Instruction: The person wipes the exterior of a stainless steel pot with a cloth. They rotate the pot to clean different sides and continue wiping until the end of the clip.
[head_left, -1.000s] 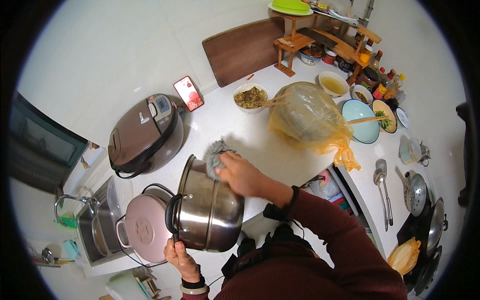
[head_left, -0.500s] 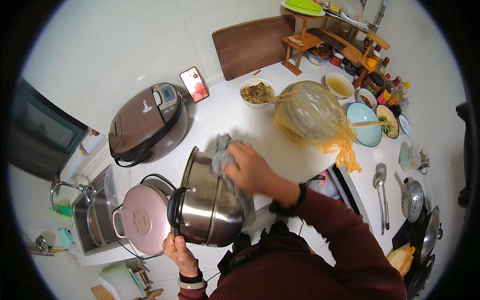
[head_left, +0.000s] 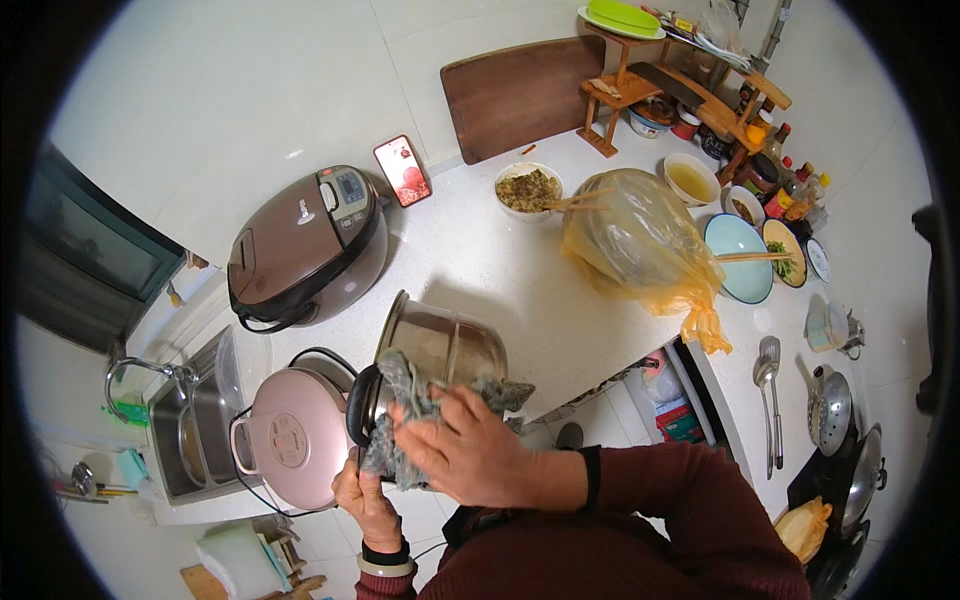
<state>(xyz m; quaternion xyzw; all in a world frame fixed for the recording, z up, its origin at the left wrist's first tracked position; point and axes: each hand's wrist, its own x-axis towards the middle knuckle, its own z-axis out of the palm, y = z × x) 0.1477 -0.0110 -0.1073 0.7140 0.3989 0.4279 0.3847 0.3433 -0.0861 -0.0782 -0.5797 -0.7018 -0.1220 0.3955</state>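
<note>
One tall, shiny stainless-steel pot (head_left: 450,340) with a curved black handle (head_left: 362,405) is lying tilted on its side by the front edge of the white surface (head_left: 480,250), just right of a round pink lidded pan (head_left: 290,440). The left grip (head_left: 368,510) is closing around the pot's near edge, its exact contact partly hidden, while the right grip (head_left: 470,455), loosely curled and partly spread, is holding a crumpled grey-green cloth (head_left: 400,390) against the pot's side.
</note>
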